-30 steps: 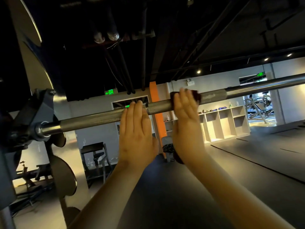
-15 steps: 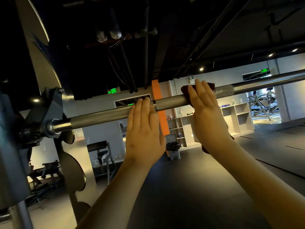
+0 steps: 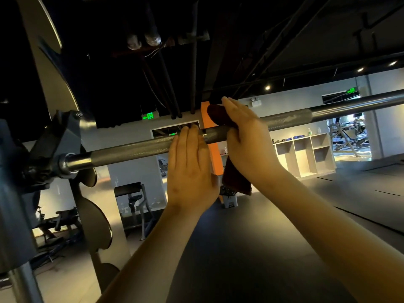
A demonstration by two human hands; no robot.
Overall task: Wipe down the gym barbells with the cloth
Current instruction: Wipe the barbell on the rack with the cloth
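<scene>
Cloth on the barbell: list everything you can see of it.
The cloth is dark maroon, soft fabric that looks thick like a towel. It is draped over the knurled barbell: one bunched end rises above the bar, the other hangs loose below it, beside the wrist. The right hand presses it onto the bar, fingers laid across it, covering its middle. Whether the left hand touches it cannot be told.
</scene>
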